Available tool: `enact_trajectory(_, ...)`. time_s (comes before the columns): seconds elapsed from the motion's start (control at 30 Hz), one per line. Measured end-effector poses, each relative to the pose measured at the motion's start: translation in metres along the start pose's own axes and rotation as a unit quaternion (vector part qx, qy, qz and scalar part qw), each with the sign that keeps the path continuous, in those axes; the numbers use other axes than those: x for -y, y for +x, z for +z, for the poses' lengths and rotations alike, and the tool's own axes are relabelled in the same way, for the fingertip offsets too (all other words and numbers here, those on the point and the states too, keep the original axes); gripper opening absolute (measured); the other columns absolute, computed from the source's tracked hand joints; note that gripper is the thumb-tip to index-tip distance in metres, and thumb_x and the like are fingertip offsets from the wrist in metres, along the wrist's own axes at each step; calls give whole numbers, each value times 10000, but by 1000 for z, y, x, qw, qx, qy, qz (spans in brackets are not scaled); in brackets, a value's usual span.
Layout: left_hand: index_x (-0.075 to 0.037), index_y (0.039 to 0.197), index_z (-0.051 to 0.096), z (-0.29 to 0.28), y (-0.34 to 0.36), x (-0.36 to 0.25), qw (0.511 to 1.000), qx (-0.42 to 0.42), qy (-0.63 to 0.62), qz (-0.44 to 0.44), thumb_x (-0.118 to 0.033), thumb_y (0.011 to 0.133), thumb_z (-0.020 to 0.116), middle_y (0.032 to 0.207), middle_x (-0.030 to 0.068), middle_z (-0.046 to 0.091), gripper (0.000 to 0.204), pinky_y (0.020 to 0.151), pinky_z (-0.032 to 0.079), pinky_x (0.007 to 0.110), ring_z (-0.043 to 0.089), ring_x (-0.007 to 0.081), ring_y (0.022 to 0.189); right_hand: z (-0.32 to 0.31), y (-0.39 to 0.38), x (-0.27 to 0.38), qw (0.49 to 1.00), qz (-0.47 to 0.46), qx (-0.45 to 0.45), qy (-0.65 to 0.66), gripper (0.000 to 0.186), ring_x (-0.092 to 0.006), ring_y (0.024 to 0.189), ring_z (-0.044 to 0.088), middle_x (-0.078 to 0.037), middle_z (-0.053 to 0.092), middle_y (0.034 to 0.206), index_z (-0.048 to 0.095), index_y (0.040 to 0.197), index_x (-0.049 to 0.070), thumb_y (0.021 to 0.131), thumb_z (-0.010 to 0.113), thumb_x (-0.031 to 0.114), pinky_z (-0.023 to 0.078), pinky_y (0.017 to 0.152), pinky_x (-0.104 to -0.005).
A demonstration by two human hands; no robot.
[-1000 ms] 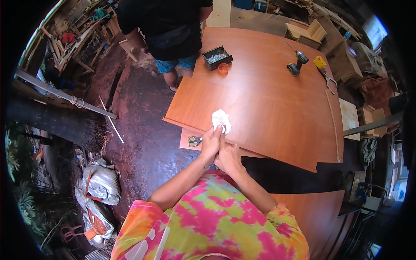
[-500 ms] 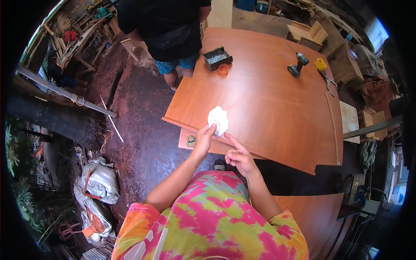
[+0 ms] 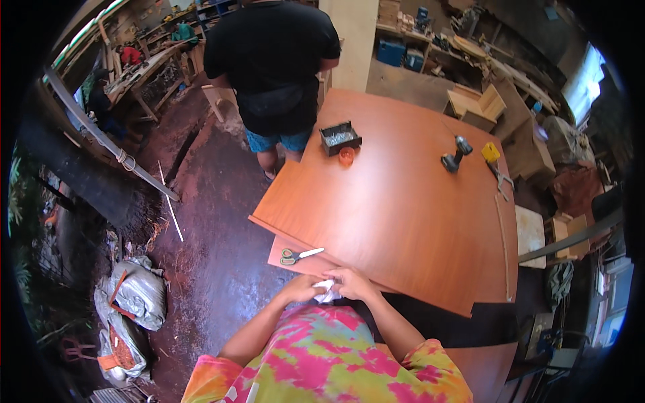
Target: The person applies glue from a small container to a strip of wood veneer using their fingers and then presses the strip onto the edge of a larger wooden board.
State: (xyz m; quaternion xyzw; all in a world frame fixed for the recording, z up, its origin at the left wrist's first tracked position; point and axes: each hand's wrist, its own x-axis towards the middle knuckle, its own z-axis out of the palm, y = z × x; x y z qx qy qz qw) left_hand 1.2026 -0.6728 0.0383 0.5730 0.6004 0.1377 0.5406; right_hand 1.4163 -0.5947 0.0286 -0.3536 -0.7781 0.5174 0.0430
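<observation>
Close in front of my shirt, both hands meet on a crumpled white wad (image 3: 326, 291); whether it is cloth or paper I cannot tell. My left hand (image 3: 302, 288) pinches its left side. The fingers of my right hand (image 3: 352, 283) close on its right side and top. Just beyond my hands, green-handled scissors (image 3: 289, 256) lie on a lower reddish-brown board. The large wooden panel (image 3: 390, 208) above it reaches toward the back of the work surface.
On the panel sit a black box of screws (image 3: 339, 138), an orange cup (image 3: 346, 156), a cordless drill (image 3: 457, 154) and a yellow-handled tool (image 3: 492, 153). A person in black (image 3: 272, 60) stands at the far left edge. Grey sacks (image 3: 138, 295) lie on the left floor.
Both hands have drawn back toward my body with the white wad. My right hand, earlier pointing beside it, now grips it too. The view has tilted up, and the scissors show fully.
</observation>
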Motion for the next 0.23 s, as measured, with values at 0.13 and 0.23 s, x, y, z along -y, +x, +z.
enact_trajectory(0.13,-21,1303,702,7,-1,32,978,-139,-151,47,-309,1017,657,1322,138,701,408,1050,473,366,635,231,1228,-40,47,-31,997,-59,-32,-49,468,-255,1036,752,-206,765,1163,715,1288,30,822,759,43,594,910,-385)
enact_trajectory(0.23,-39,1407,646,-9,-17,54,931,-239,-276,14,-334,1044,655,1360,108,682,467,1104,446,340,595,203,1285,-107,74,23,996,32,-45,-66,465,-310,1063,745,-222,751,1189,703,1320,60,860,759,85,592,936,-420)
